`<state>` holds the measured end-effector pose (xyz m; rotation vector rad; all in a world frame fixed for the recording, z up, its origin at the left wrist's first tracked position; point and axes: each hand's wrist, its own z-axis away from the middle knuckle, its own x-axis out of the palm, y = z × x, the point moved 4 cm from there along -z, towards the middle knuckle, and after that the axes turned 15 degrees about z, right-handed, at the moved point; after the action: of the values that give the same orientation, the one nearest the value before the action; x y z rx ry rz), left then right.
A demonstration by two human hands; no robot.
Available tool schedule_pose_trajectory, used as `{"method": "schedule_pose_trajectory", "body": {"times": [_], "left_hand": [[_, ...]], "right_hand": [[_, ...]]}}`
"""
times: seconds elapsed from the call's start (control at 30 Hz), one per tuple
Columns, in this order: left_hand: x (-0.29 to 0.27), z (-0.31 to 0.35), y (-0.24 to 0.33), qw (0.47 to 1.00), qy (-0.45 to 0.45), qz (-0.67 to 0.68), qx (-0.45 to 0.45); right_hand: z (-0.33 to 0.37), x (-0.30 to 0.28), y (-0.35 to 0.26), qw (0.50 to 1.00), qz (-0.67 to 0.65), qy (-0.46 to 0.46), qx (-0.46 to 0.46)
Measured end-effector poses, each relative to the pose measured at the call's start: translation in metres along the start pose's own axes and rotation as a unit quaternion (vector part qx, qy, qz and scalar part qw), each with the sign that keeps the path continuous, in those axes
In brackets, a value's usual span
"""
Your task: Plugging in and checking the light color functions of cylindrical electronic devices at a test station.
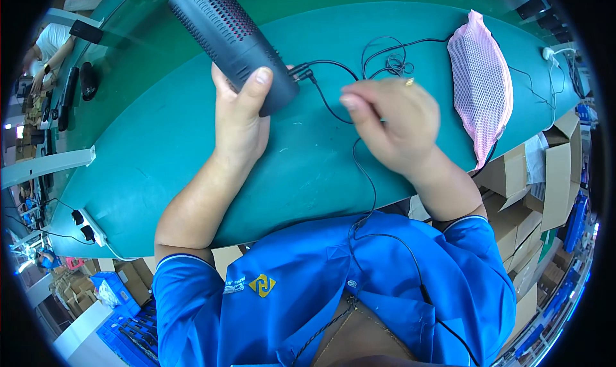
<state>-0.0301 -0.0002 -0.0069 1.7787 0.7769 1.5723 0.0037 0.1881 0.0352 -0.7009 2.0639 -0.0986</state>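
Black perforated cylinder [231, 43] tilted in your left hand [242, 110], held toward the far edge of the green table [308, 174], your thumb and fingers wrapped round its lower end! Two black plugs [300, 72] meet its side there; your right hand [401, 120] curls just beside the cables, and whether it grips one, I can't tell; pink mesh pouch [481, 78] lies near the table's right end
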Motion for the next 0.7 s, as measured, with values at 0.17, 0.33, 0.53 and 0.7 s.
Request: {"method": "schedule_pose_trajectory", "body": {"times": [0.17, 0.33, 0.53, 0.7], "left_hand": [[0.011, 0.010, -0.003, 0.999, -0.030, 0.024, 0.001], [0.014, 0.012, -0.008, 0.998, -0.048, 0.041, -0.003], [0.008, 0.011, -0.015, 0.992, -0.076, 0.091, -0.032], [0.006, 0.011, -0.015, 0.992, -0.077, 0.085, -0.042]], "right_hand": [[0.001, 0.010, -0.009, 0.996, 0.040, -0.076, 0.010], [0.002, 0.015, -0.014, 0.996, 0.034, -0.073, -0.033], [0.014, 0.021, -0.020, 0.999, 0.009, -0.033, -0.034], [0.016, 0.025, -0.019, 0.998, 0.006, -0.034, -0.044]]}}
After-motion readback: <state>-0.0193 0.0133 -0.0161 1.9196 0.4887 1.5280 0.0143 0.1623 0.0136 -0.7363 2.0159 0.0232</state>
